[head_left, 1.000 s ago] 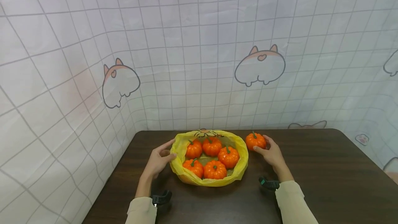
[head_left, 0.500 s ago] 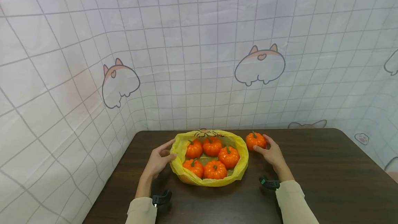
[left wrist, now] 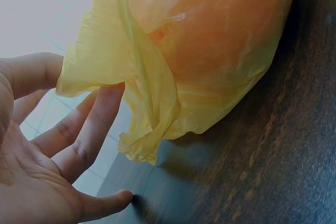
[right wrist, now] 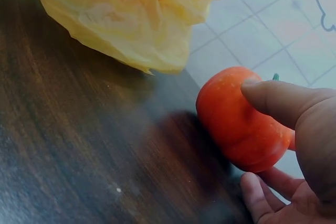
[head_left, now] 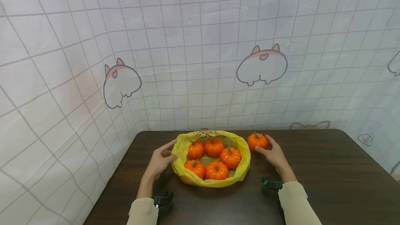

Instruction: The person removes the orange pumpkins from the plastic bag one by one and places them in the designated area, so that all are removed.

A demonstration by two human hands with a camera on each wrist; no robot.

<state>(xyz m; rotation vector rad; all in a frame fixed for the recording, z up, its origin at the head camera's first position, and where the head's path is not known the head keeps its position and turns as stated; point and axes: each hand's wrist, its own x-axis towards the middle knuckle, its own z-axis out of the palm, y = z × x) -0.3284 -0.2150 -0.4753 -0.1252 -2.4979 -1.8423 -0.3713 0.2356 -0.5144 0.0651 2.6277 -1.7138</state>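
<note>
1. Broadly: white backdrop cloth (head_left: 193, 61), ruled in grey squares, spanning the rear and the left side, printed with cartoon corgi rumps (head_left: 262, 68).
2. Dark wood-grain table (head_left: 331, 173), far corners rounded, back edge close against the cloth.
3. Yellow plastic bag (head_left: 245, 157), thin and translucent, mouth spread wide and facing up, rim slumped into a rough ring — set toward the table's far side.
4. Cream sleeves (head_left: 297, 202), one per arm, entering from the bottom of the head view.
5. Left hand (head_left: 159, 162): at the bag's left side, fingers spread, touching the loose rim. Cannot tell whether any plastic is pinched.
6. Right hand (head_left: 276, 155): right of the bag, thumb laid on one side of the single pumpkin (head_left: 257, 142), fingers round the other — pinching it between them.
7. Single pumpkin: orange, ribbed, glossy, outside the bag and just beside its right rim. Cannot tell whether its base meets the wood.
8. Five bagged pumpkins (head_left: 217, 170): same kind, all inside; two at the back, one right, two in front.
9. Black wrist devices (head_left: 163, 199), one per wrist; green patch on the right one.
10. Green stem (right wrist: 275, 77) of the single pumpkin, partly behind the thumb in the right wrist view.
</note>
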